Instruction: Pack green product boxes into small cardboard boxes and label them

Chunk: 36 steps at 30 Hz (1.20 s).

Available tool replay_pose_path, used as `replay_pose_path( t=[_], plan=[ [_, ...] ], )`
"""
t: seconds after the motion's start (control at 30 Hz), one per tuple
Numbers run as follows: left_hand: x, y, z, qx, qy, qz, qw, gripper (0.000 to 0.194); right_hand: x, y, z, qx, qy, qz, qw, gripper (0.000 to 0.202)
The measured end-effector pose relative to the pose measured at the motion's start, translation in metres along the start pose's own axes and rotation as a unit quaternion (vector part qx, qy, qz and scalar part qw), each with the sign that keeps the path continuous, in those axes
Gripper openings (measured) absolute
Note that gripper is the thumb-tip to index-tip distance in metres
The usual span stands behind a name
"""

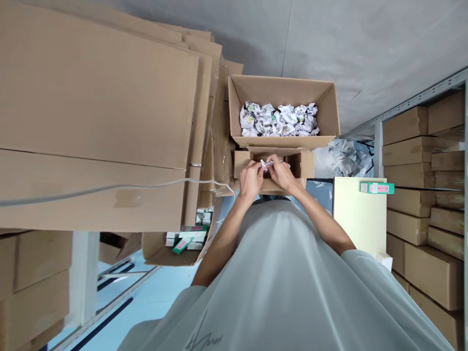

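Observation:
My left hand and my right hand are close together over a small open cardboard box. Crumpled printed paper is pinched between the fingers of both hands. More of the paper shows just behind my right fingers. Much of the small box's inside is hidden by my hands. Directly beyond it stands a larger open carton, with several crumpled paper balls lying inside.
Flattened cardboard sheets are stacked at left, crossed by a white cable. Below them is a carton of small boxes. At right, a green-and-pink box lies on a pale board, beside shelved cartons.

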<state>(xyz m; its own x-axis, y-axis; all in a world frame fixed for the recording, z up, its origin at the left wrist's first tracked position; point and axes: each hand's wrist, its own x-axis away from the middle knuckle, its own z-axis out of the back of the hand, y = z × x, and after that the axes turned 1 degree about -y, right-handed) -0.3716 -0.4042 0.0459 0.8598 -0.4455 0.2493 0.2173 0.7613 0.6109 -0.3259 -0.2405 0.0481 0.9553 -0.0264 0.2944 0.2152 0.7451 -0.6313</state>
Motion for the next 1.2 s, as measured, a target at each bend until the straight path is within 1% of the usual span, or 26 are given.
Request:
replay_pose_path(
  t=[0.07, 0.13, 0.2, 0.27, 0.33, 0.37, 0.43, 0.53, 0.63, 0.7, 0.8, 0.9, 0.97, 1.03, 1.1, 1.2],
  plan=[
    [0.001, 0.003, 0.004, -0.016, 0.010, 0.003, 1.000, 0.035, -0.003, -0.003, 0.002, 0.005, -0.003, -0.010, 1.000, 0.039],
    [0.004, 0.003, 0.009, -0.027, 0.019, 0.012, 0.999, 0.041, -0.002, -0.003, 0.009, 0.016, -0.002, -0.013, 1.000, 0.045],
    [0.008, 0.002, 0.015, -0.034, 0.036, 0.014, 0.999, 0.046, 0.004, -0.001, 0.022, 0.030, 0.006, -0.025, 0.999, 0.048],
    [0.012, -0.001, 0.020, -0.039, 0.063, 0.007, 0.997, 0.049, 0.016, 0.004, 0.036, 0.041, 0.028, -0.052, 0.997, 0.044],
    [0.014, -0.003, 0.024, -0.052, 0.076, 0.007, 0.996, 0.052, 0.033, 0.009, 0.050, 0.062, 0.073, -0.106, 0.990, 0.038],
    [0.015, -0.003, 0.025, -0.061, 0.073, 0.013, 0.995, 0.054, 0.042, 0.011, 0.055, 0.080, 0.099, -0.142, 0.982, 0.036],
    [0.014, -0.003, 0.025, -0.082, 0.045, 0.038, 0.995, 0.058, 0.058, 0.015, 0.060, 0.124, 0.135, -0.217, 0.959, 0.034],
    [0.010, -0.002, 0.023, -0.105, -0.008, 0.077, 0.991, 0.064, 0.073, 0.019, 0.055, 0.159, 0.130, -0.289, 0.935, 0.039],
    [0.006, -0.007, 0.020, -0.099, -0.037, 0.089, 0.990, 0.068, 0.075, 0.022, 0.041, 0.132, 0.116, -0.315, 0.933, 0.039],
    [0.006, -0.014, 0.019, -0.077, -0.040, 0.083, 0.993, 0.067, 0.075, 0.022, 0.032, 0.103, 0.119, -0.313, 0.937, 0.035],
    [0.009, -0.028, 0.019, -0.040, -0.024, 0.052, 0.998, 0.068, 0.080, 0.017, 0.022, 0.073, 0.136, -0.310, 0.938, 0.035],
    [0.014, -0.033, 0.021, -0.019, -0.029, 0.016, 0.999, 0.070, 0.099, 0.011, 0.019, 0.053, 0.162, -0.332, 0.928, 0.037],
    [0.016, -0.028, 0.020, -0.015, -0.053, -0.008, 0.998, 0.068, 0.121, 0.009, 0.020, 0.041, 0.184, -0.357, 0.915, 0.036],
    [0.016, -0.016, 0.015, -0.019, -0.079, -0.034, 0.996, 0.065, 0.148, 0.008, 0.020, 0.028, 0.210, -0.383, 0.899, 0.035],
    [0.014, 0.002, 0.005, -0.025, -0.100, -0.066, 0.993, 0.063, 0.177, 0.011, 0.020, 0.014, 0.237, -0.409, 0.881, 0.035],
    [0.016, 0.034, -0.018, -0.031, -0.126, -0.114, 0.985, 0.058, 0.221, 0.021, 0.018, -0.006, 0.279, -0.443, 0.852, 0.035]
  ],
)
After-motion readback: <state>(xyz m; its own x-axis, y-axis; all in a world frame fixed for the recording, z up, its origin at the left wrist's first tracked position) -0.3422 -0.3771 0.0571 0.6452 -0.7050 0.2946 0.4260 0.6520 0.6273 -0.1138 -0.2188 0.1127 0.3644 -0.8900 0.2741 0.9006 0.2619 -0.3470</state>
